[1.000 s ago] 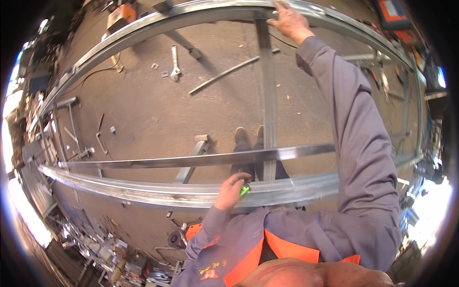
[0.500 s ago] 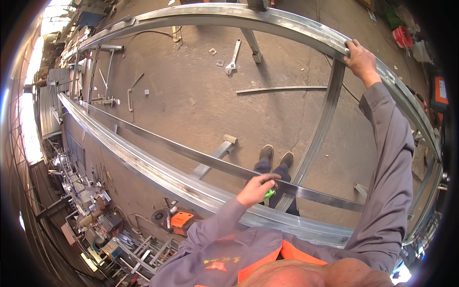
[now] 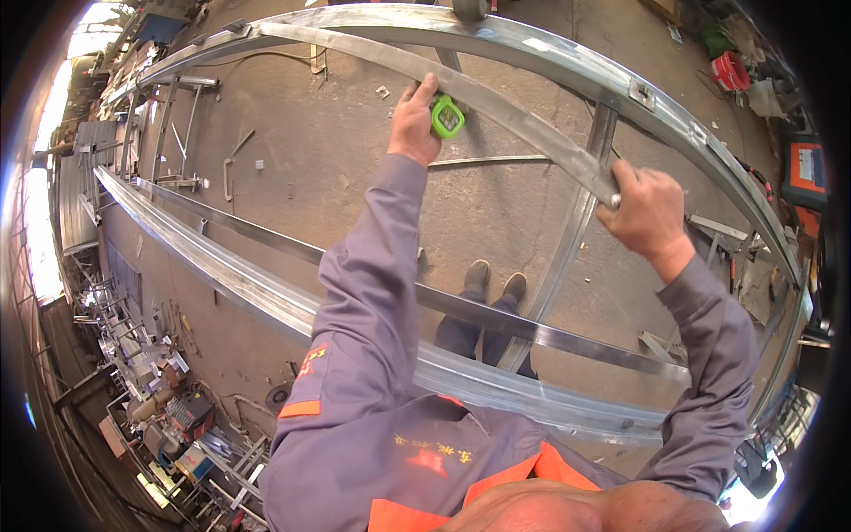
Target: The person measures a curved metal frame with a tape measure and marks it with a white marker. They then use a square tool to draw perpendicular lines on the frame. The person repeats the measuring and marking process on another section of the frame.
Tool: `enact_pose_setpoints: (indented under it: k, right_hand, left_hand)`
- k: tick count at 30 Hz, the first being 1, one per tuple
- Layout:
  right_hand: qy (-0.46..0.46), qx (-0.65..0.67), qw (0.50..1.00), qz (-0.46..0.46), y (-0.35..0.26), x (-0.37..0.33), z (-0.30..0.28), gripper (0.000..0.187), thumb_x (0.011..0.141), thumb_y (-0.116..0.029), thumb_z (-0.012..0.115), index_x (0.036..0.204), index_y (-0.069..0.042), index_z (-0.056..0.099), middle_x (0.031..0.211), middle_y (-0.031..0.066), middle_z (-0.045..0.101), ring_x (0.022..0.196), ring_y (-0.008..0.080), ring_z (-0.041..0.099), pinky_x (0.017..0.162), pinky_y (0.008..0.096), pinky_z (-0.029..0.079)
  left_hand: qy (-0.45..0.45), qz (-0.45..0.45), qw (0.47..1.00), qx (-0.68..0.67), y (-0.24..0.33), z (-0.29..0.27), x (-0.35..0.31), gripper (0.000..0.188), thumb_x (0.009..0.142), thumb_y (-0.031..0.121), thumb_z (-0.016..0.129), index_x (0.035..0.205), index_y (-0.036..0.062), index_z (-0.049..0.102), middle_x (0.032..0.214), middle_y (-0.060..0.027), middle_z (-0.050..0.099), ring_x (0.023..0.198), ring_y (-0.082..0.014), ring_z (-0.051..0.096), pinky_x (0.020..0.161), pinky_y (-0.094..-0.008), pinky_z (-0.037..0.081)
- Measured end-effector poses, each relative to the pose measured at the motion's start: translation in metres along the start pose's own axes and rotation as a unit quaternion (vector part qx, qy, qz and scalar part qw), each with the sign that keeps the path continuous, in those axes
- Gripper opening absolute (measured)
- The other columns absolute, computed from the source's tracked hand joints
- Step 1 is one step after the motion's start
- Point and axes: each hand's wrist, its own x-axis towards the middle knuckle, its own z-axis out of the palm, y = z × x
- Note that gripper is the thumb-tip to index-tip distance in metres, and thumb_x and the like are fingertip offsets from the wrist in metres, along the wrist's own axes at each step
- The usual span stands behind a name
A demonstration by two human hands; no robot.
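Note:
A long flat metal bar [image 3: 523, 122] slants from the far beam down toward me. My right hand [image 3: 651, 208] is closed round its near end, above the frame's crosspiece. Farther along, my left hand [image 3: 415, 124] meets the bar's near edge with its fingertips. That same hand holds a green tape measure [image 3: 447, 117], its palm side partly hidden. The bar's far end rests on or just over the far steel beam [image 3: 567, 53]; which, I cannot tell. Below my hands a second narrow flat bar [image 3: 479, 312] runs across the frame, above my shoes.
A crosspiece [image 3: 567, 257] joins the far beam to the near steel beam [image 3: 213, 270]. A thin metal rod [image 3: 496, 160] lies on the floor. Metal scraps and tools crowd the lower left. At the right are a red reel [image 3: 729, 71] and an orange and dark box [image 3: 805, 168].
My left hand has moved up and away with the green tape measure. My right hand has left the far beam's top and come nearer, lifting one end of a flat bar.

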Motion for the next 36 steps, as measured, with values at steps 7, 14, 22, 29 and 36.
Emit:
enact_pose_setpoints:
  k: [7, 14, 22, 29, 36]
  right_hand:
    - [0.007, 0.011, 1.0, -0.001, -0.022, -0.145, 0.019, 0.041, 0.06, -0.019, 0.081, 0.097, -0.011, 0.066, 0.077, 0.0039, 0.065, 0.072, 0.0242, 0.064, 0.067, 0.0391, 0.049]
    - [-0.065, 0.051, 0.996, -0.015, -0.035, -0.271, 0.05, 0.042, 0.056, -0.018, 0.082, 0.094, -0.012, 0.067, 0.074, 0.0024, 0.061, 0.071, 0.0239, 0.06, 0.066, 0.0382, 0.046]
    - [-0.067, 0.085, 0.993, -0.038, -0.065, -0.307, 0.065, 0.038, 0.055, -0.019, 0.081, 0.09, -0.013, 0.066, 0.074, 0.0007, 0.061, 0.07, 0.0216, 0.06, 0.065, 0.0372, 0.045]
    - [-0.049, 0.1, 0.993, -0.041, -0.078, -0.323, 0.077, 0.049, 0.054, -0.021, 0.086, 0.099, -0.01, 0.068, 0.077, 0.0041, 0.061, 0.072, 0.0248, 0.06, 0.067, 0.0396, 0.047]
    - [-0.09, 0.104, 0.99, -0.034, -0.076, -0.331, 0.105, 0.042, 0.065, -0.028, 0.084, 0.1, -0.014, 0.067, 0.083, -0.0006, 0.064, 0.08, 0.0209, 0.063, 0.071, 0.0378, 0.048]
  left_hand:
    - [0.073, -0.129, 0.989, 0.02, -0.048, -0.04, -0.147, 0.03, 0.098, 0.018, 0.073, 0.12, 0.0015, 0.061, 0.102, -0.0088, 0.067, 0.084, -0.022, 0.069, 0.069, -0.0371, 0.059]
    - [0.121, -0.283, 0.951, 0.044, -0.103, -0.092, -0.3, 0.029, 0.1, 0.02, 0.071, 0.12, 0.0017, 0.062, 0.098, -0.007, 0.068, 0.084, -0.0193, 0.069, 0.07, -0.0343, 0.059]
    - [0.192, -0.307, 0.932, 0.028, -0.115, -0.127, -0.358, 0.022, 0.102, 0.022, 0.069, 0.112, 0.0058, 0.058, 0.099, -0.0076, 0.066, 0.081, -0.0215, 0.07, 0.067, -0.0366, 0.06]
    - [0.198, -0.285, 0.937, 0.047, -0.109, -0.138, -0.373, 0.023, 0.102, 0.022, 0.069, 0.113, 0.0063, 0.056, 0.103, -0.0077, 0.064, 0.086, -0.023, 0.069, 0.071, -0.0392, 0.059]
    - [0.22, -0.291, 0.93, 0.045, -0.13, -0.178, -0.368, 0.018, 0.102, 0.018, 0.068, 0.111, 0.0059, 0.059, 0.097, -0.0094, 0.065, 0.081, -0.0257, 0.069, 0.071, -0.041, 0.059]
